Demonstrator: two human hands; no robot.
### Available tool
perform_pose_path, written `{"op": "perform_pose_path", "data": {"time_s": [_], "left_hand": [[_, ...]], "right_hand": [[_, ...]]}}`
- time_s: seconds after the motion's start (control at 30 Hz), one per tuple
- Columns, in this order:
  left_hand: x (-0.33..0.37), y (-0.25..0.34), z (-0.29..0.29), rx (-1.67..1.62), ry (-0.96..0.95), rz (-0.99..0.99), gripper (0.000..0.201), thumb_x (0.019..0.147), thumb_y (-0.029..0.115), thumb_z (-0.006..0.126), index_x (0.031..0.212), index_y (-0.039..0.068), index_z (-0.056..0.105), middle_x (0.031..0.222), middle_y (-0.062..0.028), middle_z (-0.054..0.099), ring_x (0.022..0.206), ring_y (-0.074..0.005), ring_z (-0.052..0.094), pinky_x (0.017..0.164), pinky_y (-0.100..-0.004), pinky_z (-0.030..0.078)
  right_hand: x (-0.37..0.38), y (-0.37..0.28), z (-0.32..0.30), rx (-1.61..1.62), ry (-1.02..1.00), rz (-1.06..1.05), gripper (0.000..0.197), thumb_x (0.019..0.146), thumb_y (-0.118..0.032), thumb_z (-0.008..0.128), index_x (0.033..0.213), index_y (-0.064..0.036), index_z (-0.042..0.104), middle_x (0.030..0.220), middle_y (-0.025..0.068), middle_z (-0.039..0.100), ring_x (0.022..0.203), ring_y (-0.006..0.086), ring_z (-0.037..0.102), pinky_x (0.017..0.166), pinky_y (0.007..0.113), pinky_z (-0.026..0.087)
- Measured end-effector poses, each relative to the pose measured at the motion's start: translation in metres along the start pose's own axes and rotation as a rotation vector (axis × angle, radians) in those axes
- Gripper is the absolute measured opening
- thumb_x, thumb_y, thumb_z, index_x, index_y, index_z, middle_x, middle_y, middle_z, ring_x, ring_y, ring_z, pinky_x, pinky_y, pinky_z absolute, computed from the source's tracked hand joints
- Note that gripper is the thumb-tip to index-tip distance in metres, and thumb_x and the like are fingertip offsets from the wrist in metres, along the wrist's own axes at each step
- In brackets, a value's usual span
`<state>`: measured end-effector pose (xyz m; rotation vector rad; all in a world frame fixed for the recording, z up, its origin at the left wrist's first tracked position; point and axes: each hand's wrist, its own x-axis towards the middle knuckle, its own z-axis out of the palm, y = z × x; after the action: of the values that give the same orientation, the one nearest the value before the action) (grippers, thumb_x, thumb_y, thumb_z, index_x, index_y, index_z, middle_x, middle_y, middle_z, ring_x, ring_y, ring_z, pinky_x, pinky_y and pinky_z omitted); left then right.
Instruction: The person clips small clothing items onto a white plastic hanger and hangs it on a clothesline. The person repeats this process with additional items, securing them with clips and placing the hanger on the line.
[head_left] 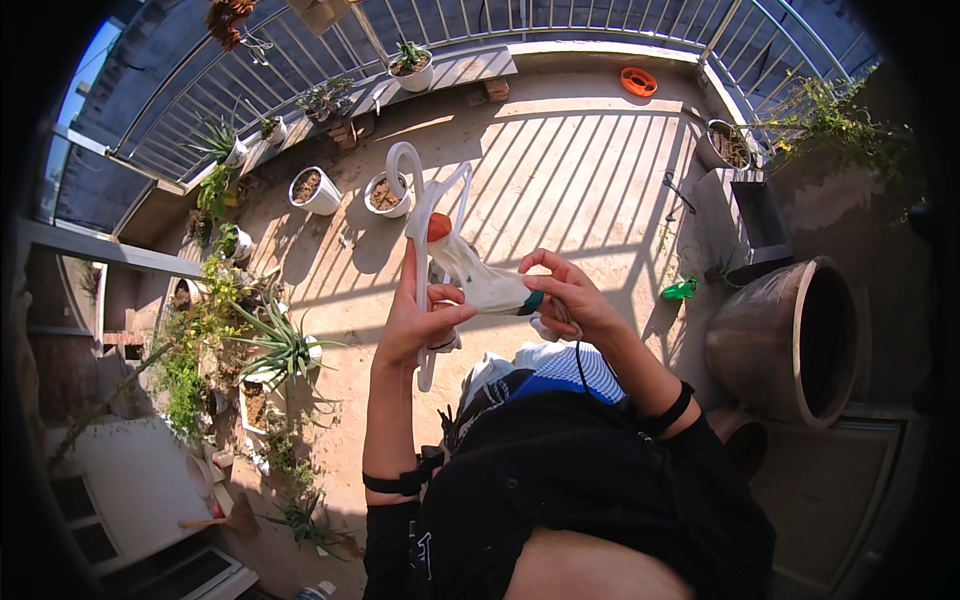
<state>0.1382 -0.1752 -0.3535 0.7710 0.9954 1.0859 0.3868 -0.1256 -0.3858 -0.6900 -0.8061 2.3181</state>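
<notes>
In front of my body, a white sock-like cloth with a dark green band and an orange-red patch is stretched between my hands. My left hand is closed around a white plastic hanger and pinches the cloth's near edge with its thumb. The hanger stands on end, its hook curling at the top. My right hand grips the cloth at the green-banded end, fingertips bent over it. A pale loop and more whitish fabric show below the right hand; what they belong to is partly hidden.
Potted plants line the left side, among them an aloe. Two white pots of soil stand beyond my hands. A large brown urn, a grey trough and a green object are at right. An orange ring lies near the railing.
</notes>
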Motion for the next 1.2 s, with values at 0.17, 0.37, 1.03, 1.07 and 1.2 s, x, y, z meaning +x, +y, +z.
{"op": "perform_pose_path", "data": {"time_s": [0.17,0.37,1.03,1.07,1.2], "left_hand": [[-0.002,0.000,0.000,0.068,-0.011,0.031,0.121,0.068,-0.010,0.077,0.158,0.018,0.001,0.083,-0.0093,0.067,0.068,-0.0095,0.064,0.052,-0.0193,0.045],[-0.003,0.004,0.014,0.120,-0.141,0.044,0.119,0.068,-0.008,0.079,0.158,0.013,0.003,0.070,-0.0089,0.066,0.058,-0.0103,0.064,0.049,-0.0194,0.045],[-0.015,0.010,-0.002,0.100,-0.176,-0.098,0.039,0.103,0.025,0.042,0.099,-0.009,0.062,0.045,-0.0064,0.052,0.030,-0.0053,0.031,0.033,-0.0199,0.023],[-0.014,0.010,-0.002,0.101,-0.185,-0.096,0.040,0.103,0.025,0.041,0.099,-0.010,0.061,0.045,-0.0067,0.052,0.030,-0.0056,0.031,0.032,-0.0200,0.023],[-0.014,0.007,0.001,0.113,-0.215,-0.120,0.043,0.103,0.027,0.039,0.097,-0.010,0.061,0.046,-0.0078,0.053,0.029,-0.0059,0.031,0.032,-0.0200,0.024]], "right_hand": [[0.009,-0.011,0.003,-0.142,-0.031,0.145,0.045,0.099,-0.045,0.048,0.120,-0.0052,0.052,0.067,0.0014,0.059,0.029,0.0058,0.034,0.026,0.022,0.024],[0.042,-0.009,0.014,-0.232,0.003,0.117,0.032,0.093,-0.029,0.060,0.111,-0.0026,0.065,0.079,0.0015,0.065,0.054,0.0073,0.056,0.046,0.022,0.043],[0.066,-0.062,-0.017,-0.084,-0.125,-0.189,0.036,0.090,-0.011,0.058,0.124,0.0016,0.060,0.105,0.0106,0.069,0.091,0.0166,0.069,0.079,0.030,0.057],[0.066,-0.061,-0.018,-0.088,-0.144,-0.193,0.034,0.090,-0.011,0.058,0.121,0.0018,0.062,0.103,0.0100,0.069,0.089,0.0161,0.068,0.078,0.029,0.057],[0.066,-0.062,-0.024,-0.147,-0.157,-0.158,0.027,0.087,-0.011,0.061,0.110,0.0024,0.066,0.097,0.0080,0.069,0.081,0.0142,0.067,0.073,0.027,0.056]]}}
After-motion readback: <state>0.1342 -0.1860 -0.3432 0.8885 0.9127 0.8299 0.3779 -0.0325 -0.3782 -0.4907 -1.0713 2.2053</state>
